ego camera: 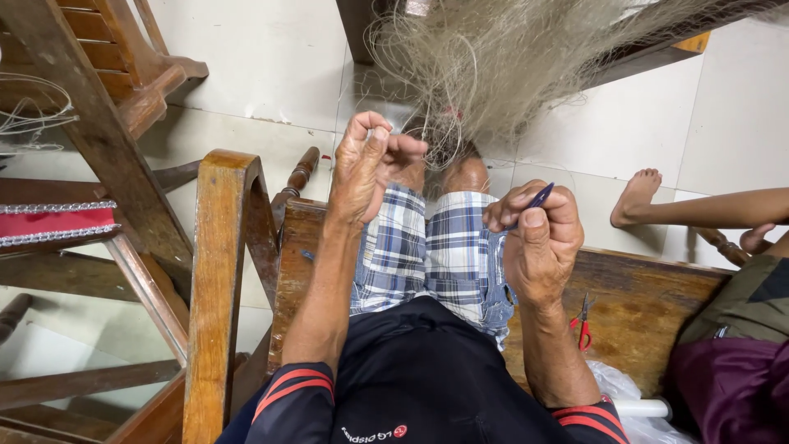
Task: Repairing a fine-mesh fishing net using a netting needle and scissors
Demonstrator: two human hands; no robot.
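A pale, fine fishing net (509, 57) hangs in front of me, its lower edge bunched above my knees. My left hand (366, 164) is raised with fingers pinched on the net's thin strands at its lower edge. My right hand (538, 238) is closed around a small dark blue netting needle (540, 196), whose tip sticks up between thumb and forefinger. I sit on a wooden bench (641, 296) in checked shorts.
Red-handled scissors (582, 325) lie on the bench to my right, with a white plastic bag (633, 395) beside them. Another person's bare leg and foot (641, 197) stretch over the tiled floor at right. Wooden chairs (123, 74) and the bench armrest (226, 271) stand at left.
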